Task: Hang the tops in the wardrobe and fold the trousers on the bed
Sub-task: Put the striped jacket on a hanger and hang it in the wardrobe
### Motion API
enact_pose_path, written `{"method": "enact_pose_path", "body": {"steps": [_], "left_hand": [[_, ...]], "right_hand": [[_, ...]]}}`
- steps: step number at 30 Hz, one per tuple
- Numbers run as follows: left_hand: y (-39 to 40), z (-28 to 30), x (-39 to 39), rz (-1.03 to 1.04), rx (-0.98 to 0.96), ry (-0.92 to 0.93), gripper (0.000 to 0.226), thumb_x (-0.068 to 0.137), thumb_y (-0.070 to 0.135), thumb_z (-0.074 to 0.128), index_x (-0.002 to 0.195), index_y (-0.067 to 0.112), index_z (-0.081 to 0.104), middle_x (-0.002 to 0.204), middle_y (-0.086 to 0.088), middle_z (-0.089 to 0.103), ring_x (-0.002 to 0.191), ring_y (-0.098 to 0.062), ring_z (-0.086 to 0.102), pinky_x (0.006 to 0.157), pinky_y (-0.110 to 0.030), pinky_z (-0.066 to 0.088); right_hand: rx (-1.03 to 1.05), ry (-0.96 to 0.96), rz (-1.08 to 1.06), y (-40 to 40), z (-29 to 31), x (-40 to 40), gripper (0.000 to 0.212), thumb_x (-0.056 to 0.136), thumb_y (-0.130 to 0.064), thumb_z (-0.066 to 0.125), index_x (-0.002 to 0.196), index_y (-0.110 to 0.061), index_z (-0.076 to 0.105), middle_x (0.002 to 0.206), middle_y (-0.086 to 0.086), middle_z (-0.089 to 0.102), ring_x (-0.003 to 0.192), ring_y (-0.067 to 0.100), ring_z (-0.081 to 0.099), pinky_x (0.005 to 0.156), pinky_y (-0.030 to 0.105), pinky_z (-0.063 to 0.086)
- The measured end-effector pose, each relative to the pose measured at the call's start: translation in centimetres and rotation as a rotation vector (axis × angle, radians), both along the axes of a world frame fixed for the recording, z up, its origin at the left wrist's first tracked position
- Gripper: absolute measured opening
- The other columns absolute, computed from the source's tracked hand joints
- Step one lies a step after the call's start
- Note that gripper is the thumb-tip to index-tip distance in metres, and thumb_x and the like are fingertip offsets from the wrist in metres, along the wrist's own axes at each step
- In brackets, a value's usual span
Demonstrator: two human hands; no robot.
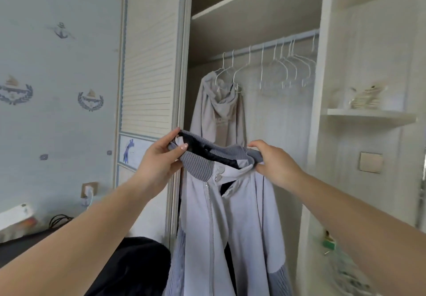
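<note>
The jacket (232,217), pale lilac with a grey ribbed collar and a zip down its front, hangs in the lower middle of the frame, held up by its collar in front of the open wardrobe (322,70). Behind it, above centre, a rail (272,43) carries a row of bare wire hangers (290,65) toward its right end. At its left end a grey hoodie (219,106) already hangs, directly behind the collar you are holding. The slatted sliding door (149,53) stands just left of the jacket. Dark clothing (138,263) lies at the bottom, left of the jacket's hem. On the right, a small shelf (368,114) juts from the wardrobe's side panel.

Your left hand (159,164) grips the collar's left end, thumb on the near face and fingers curled behind. Your right hand (274,164) clutches the collar's right end, fingers wrapped over the fabric.

There is open room under the rail between the hoodie and the bare hangers. The deep shelf board (253,3) caps that bay from above.
</note>
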State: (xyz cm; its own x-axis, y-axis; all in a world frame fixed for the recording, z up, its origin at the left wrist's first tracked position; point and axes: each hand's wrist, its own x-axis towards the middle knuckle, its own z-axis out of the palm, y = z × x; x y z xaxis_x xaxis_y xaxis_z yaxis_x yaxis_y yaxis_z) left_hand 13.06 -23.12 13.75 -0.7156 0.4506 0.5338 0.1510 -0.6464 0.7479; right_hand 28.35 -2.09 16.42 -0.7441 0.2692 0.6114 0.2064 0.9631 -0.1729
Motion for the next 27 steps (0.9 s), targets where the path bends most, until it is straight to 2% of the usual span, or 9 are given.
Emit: {"method": "enact_pose_path", "body": {"steps": [4, 7, 12, 14, 17, 21, 22, 24, 27], "left_hand": [[5.5, 1.6, -2.6, -0.068, 0.045, 0.003, 0.049, 0.089, -0.007, 0.053, 0.133, 0.014, 0.051, 0.090, 0.001, 0.073, 0.078, -0.011, 0.069, 0.070, -0.023, 0.057], [9.3, 2.8, -5.3, -0.123, 0.050, 0.011, 0.049, 0.090, -0.004, 0.055, 0.134, 0.015, 0.051, 0.092, 0.000, 0.073, 0.078, -0.010, 0.070, 0.066, -0.020, 0.055], [15.0, 5.1, -10.8, -0.186, 0.067, 0.039, 0.050, 0.089, -0.002, 0.058, 0.136, 0.013, 0.049, 0.095, 0.000, 0.072, 0.078, -0.009, 0.070, 0.063, -0.019, 0.055], [16.8, 6.2, -12.9, -0.213, 0.068, 0.059, 0.051, 0.089, -0.002, 0.058, 0.137, 0.014, 0.048, 0.098, -0.001, 0.072, 0.080, -0.009, 0.070, 0.066, -0.020, 0.056], [19.7, 8.1, -15.7, -0.253, 0.061, 0.089, 0.052, 0.090, -0.001, 0.057, 0.139, 0.014, 0.046, 0.117, -0.008, 0.066, 0.094, -0.014, 0.068, 0.080, -0.027, 0.057], [23.2, 10.2, -17.8, -0.291, 0.092, 0.112, 0.052, 0.091, -0.001, 0.056, 0.140, 0.012, 0.043, 0.115, -0.005, 0.063, 0.099, -0.014, 0.063, 0.083, -0.025, 0.055], [24.5, 10.8, -18.2, -0.293, 0.098, 0.117, 0.052, 0.091, -0.001, 0.056, 0.140, 0.012, 0.043, 0.120, -0.007, 0.061, 0.104, -0.016, 0.062, 0.085, -0.025, 0.053], [26.4, 11.6, -18.4, -0.281, 0.098, 0.119, 0.053, 0.092, 0.000, 0.056, 0.142, 0.011, 0.042, 0.134, -0.010, 0.054, 0.120, -0.021, 0.055, 0.089, -0.026, 0.048], [30.1, 12.9, -18.5, -0.326, 0.095, 0.135, 0.054, 0.093, 0.001, 0.055, 0.143, 0.010, 0.039, 0.139, -0.012, 0.049, 0.128, -0.024, 0.048, 0.088, -0.026, 0.046]], "right_hand": [[0.034, -0.048, -0.055, 3.3, 0.4, -2.5, 0.057, 0.088, -0.011, 0.054, 0.141, -0.020, 0.035, 0.124, 0.012, 0.058, 0.111, 0.029, 0.055, 0.085, 0.033, 0.043], [0.021, -0.081, -0.090, 5.5, 1.1, -4.6, 0.059, 0.091, -0.014, 0.052, 0.145, -0.023, 0.029, 0.125, 0.011, 0.057, 0.115, 0.027, 0.053, 0.091, 0.036, 0.045], [0.010, -0.071, -0.178, 9.3, 2.2, -9.2, 0.057, 0.092, -0.020, 0.055, 0.144, -0.021, 0.033, 0.133, 0.009, 0.054, 0.121, 0.025, 0.051, 0.095, 0.034, 0.044], [-0.007, -0.069, -0.208, 10.8, 2.7, -11.0, 0.059, 0.090, -0.020, 0.059, 0.143, -0.020, 0.033, 0.133, 0.005, 0.055, 0.117, 0.024, 0.053, 0.089, 0.030, 0.045], [-0.059, -0.056, -0.254, 13.2, 4.0, -13.0, 0.062, 0.087, -0.015, 0.062, 0.142, -0.021, 0.035, 0.129, 0.000, 0.057, 0.109, 0.021, 0.056, 0.078, 0.026, 0.045], [0.002, -0.059, -0.371, 16.2, 5.5, -14.7, 0.060, 0.088, -0.014, 0.060, 0.142, -0.022, 0.035, 0.125, 0.001, 0.058, 0.092, 0.016, 0.053, 0.070, 0.018, 0.039], [0.045, -0.055, -0.431, 17.0, 6.2, -14.8, 0.058, 0.090, -0.014, 0.058, 0.143, -0.023, 0.034, 0.126, 0.003, 0.057, 0.092, 0.017, 0.053, 0.071, 0.020, 0.039], [0.110, -0.002, -0.542, 18.2, 8.1, -14.7, 0.055, 0.093, -0.014, 0.055, 0.143, -0.026, 0.034, 0.129, 0.005, 0.052, 0.106, 0.022, 0.054, 0.083, 0.029, 0.044], [0.176, 0.200, -0.636, 19.7, 12.5, -13.1, 0.053, 0.092, -0.014, 0.055, 0.141, -0.023, 0.039, 0.135, 0.010, 0.045, 0.117, 0.028, 0.052, 0.098, 0.036, 0.043]]}}
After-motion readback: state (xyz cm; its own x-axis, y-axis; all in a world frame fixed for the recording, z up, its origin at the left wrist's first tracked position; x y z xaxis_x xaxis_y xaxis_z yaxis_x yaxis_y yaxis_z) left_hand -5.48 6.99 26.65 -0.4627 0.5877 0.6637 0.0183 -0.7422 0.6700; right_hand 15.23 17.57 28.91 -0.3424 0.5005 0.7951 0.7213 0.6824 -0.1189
